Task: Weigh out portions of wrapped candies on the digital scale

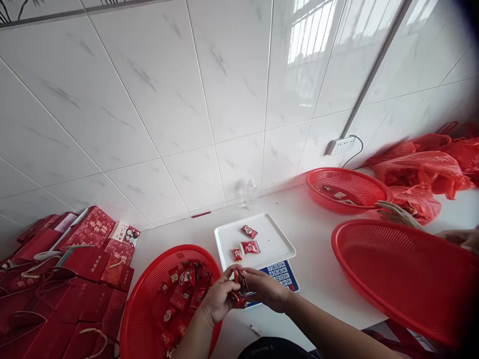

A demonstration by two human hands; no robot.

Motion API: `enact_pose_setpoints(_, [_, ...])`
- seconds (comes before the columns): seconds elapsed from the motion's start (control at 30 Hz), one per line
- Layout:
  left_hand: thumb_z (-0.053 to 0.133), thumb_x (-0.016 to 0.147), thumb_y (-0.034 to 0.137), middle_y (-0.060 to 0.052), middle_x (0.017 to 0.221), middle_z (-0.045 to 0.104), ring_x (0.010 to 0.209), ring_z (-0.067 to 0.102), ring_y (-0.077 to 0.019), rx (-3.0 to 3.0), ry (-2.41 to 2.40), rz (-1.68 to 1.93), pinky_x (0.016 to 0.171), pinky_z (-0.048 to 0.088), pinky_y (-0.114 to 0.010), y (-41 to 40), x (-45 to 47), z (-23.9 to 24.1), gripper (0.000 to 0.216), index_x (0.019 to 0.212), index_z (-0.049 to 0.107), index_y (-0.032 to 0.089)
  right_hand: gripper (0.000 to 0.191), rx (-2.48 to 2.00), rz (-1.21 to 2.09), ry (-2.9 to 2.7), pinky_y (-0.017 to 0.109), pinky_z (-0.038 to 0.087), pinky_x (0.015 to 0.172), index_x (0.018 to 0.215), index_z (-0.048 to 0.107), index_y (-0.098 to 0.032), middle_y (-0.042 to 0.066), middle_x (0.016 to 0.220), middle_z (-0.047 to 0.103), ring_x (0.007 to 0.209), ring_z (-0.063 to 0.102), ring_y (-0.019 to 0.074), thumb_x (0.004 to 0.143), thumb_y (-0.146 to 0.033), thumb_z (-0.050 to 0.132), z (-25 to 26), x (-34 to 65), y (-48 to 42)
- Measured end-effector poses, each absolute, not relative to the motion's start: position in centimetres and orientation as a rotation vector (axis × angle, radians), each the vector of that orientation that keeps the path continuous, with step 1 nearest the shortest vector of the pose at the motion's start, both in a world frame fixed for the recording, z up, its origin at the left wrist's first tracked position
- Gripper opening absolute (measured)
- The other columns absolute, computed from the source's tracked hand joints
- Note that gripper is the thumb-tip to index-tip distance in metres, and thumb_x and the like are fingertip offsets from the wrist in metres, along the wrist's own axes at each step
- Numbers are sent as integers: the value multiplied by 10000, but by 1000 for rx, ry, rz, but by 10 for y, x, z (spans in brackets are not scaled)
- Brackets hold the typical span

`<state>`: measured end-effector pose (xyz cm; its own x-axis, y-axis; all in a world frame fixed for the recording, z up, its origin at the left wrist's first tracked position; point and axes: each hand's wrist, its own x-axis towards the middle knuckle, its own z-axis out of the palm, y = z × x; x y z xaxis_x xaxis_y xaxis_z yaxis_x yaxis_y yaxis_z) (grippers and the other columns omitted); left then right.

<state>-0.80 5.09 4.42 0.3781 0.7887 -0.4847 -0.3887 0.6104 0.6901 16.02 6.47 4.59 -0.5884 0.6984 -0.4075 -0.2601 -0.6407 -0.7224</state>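
Observation:
My left hand (pixel 221 297) and my right hand (pixel 268 291) meet in front of the scale, their fingers closed round a few small red-wrapped candies (pixel 238 297). How many are in them I cannot make out. Just beyond the hands, the scale's white tray (pixel 277 252) carries a larger red candy packet (pixel 250 247), another red candy (pixel 249 231) and a small red candy (pixel 236 255). The scale's blue keypad (pixel 281 273) shows below the tray, partly covered by my right hand. Left of my hands stands a red plastic basket (pixel 170 259) with many red-wrapped candies inside.
Red gift boxes (pixel 86 271) with rope handles are stacked at far left. On the right stand a red basket (pixel 318 197) with a few packets and a larger red basket (pixel 348 259). Another person's hand (pixel 398 213) reaches between them. Red plastic bags (pixel 419 167) lie behind.

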Motion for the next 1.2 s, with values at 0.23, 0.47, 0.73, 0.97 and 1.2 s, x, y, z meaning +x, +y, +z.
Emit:
enact_pose_setpoints(0.23, [507, 698, 162, 36, 661, 529, 496, 519, -106, 576, 1098, 594, 498, 458, -262, 73, 22, 41, 619, 1289, 382, 300, 312, -1204, 2069, -469, 260, 494, 646, 935, 563, -169, 9, 720, 637, 628, 621, 117, 675, -243, 719, 21, 171, 79])
enact_pose_setpoints(0.47, [591, 717, 239, 33, 729, 576, 516, 517, -82, 770, 1302, 734, 526, 427, -213, 125, 28, 40, 610, 1292, 400, 302, 438, -1313, 1761, -451, 266, 518, 797, 1115, 470, -210, 35, 901, 647, 782, 651, 128, 718, -215, 653, 15, 191, 108])
enact_pose_setpoints(0.73, [626, 667, 188, -54, 1048, 613, 654, 566, -110, 839, 1478, 923, 547, 410, -197, 141, 17, 31, 445, 1106, 562, 216, 648, -1479, 1638, -834, 353, 475, 885, 1281, 406, -223, 86, 1267, 509, 1115, 520, 219, 686, -329, 641, 17, 201, 105])
enact_pose_setpoints(0.97, [601, 722, 264, -38, 929, 610, 548, 546, -100, 772, 1432, 942, 488, 434, -232, 96, -6, 39, 284, 996, 564, 199, 585, -1473, 1645, -985, 348, 448, 885, 1217, 485, -204, 84, 1246, 539, 1091, 531, 223, 665, -321, 639, 18, 195, 119])
enact_pose_setpoints(1.2, [606, 758, 196, -45, 850, 632, 673, 617, -118, 190, 1189, 1130, 682, 530, -279, 37, -33, 46, 186, 937, 564, 169, 437, -1407, 1688, -1138, 341, 458, 814, 1085, 559, -186, 65, 1051, 617, 944, 579, 200, 694, -363, 641, 32, 180, 114])
